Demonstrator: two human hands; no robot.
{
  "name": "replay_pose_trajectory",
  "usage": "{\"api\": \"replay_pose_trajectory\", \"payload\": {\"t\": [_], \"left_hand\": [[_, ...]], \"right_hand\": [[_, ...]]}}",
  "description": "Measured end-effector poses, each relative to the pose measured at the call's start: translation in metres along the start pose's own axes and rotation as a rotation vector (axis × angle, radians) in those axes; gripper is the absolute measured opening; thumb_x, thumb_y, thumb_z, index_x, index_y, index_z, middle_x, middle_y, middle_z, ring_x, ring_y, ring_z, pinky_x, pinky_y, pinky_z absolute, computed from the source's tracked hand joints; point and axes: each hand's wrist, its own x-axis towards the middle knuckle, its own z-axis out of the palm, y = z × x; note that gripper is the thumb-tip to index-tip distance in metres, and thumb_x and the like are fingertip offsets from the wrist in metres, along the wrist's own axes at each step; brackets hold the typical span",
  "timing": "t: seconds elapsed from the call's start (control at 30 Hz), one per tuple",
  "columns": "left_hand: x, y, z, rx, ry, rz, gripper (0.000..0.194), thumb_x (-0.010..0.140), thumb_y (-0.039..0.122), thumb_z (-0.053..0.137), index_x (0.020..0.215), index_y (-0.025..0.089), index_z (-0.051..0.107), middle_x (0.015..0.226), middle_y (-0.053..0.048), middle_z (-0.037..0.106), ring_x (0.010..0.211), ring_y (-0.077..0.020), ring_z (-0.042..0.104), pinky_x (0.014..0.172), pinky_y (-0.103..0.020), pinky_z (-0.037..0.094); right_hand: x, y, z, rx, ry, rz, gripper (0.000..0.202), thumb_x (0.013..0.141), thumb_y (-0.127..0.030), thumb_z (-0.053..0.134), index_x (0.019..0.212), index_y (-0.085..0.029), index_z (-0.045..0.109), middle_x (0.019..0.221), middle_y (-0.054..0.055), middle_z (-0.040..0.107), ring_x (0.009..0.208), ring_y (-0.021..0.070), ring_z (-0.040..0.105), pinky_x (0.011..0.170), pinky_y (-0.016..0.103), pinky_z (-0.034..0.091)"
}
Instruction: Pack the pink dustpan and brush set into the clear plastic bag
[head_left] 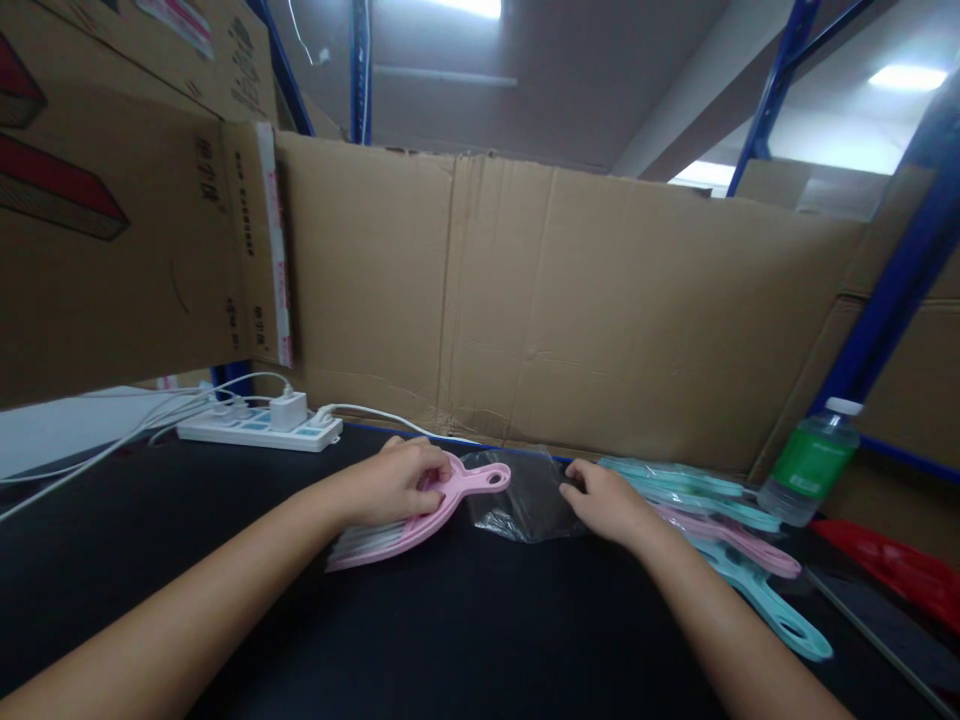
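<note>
The left grip is closed around the pink brush, whose handle points right, on the desk. The right grip is at the right edge of the clear bag, between the 2 grips; I cannot tell whether it grasps it. Right of the right grip lie teal and pink brushes, then the bottle. Left of and beyond the left grip sits the power strip.

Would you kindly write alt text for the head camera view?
The left hand holds a pink brush over a black table; the right hand is at a clear plastic bag. Teal and pink handled tools lie at right, near a bottle.
</note>
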Motion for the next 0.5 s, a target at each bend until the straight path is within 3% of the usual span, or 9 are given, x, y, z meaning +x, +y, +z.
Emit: {"api": "replay_pose_trajectory", "payload": {"t": [0.13,0.23,0.37,0.5], "left_hand": [[-0.001,-0.014,-0.003,0.091,0.062,-0.035,0.023,0.072,0.030,0.056,0.091,0.022,0.067,0.094,-0.005,0.064,0.091,-0.0239,0.051,0.085,-0.036,0.031],[0.000,-0.018,0.000,0.131,0.038,-0.048,0.030,0.068,0.027,0.058,0.095,0.025,0.069,0.095,-0.006,0.066,0.093,-0.0256,0.051,0.085,-0.037,0.030],[0.002,-0.011,-0.001,0.201,-0.036,-0.075,0.030,0.067,0.027,0.057,0.093,0.026,0.072,0.091,-0.007,0.069,0.096,-0.0281,0.051,0.085,-0.039,0.030],[0.006,-0.001,-0.005,0.289,-0.066,-0.111,0.031,0.068,0.029,0.057,0.095,0.025,0.073,0.089,-0.010,0.070,0.095,-0.0299,0.052,0.084,-0.041,0.031]], "right_hand": [[0.003,0.002,0.010,0.002,-0.031,0.089,0.036,0.081,-0.032,0.054,0.112,-0.014,0.059,0.103,0.014,0.068,0.092,0.0249,0.064,0.073,0.032,0.042],[0.006,0.002,0.017,0.122,-0.018,0.143,0.034,0.078,-0.025,0.057,0.111,-0.014,0.057,0.089,0.010,0.070,0.081,0.0216,0.065,0.068,0.030,0.042],[0.010,0.004,0.025,0.326,-0.002,0.158,0.027,0.074,-0.015,0.058,0.101,-0.017,0.058,0.073,0.003,0.068,0.066,0.0174,0.062,0.063,0.027,0.041],[0.014,0.004,0.032,0.419,0.013,0.147,0.023,0.073,-0.011,0.055,0.095,-0.018,0.058,0.071,0.001,0.067,0.061,0.0140,0.059,0.060,0.025,0.041]]}}
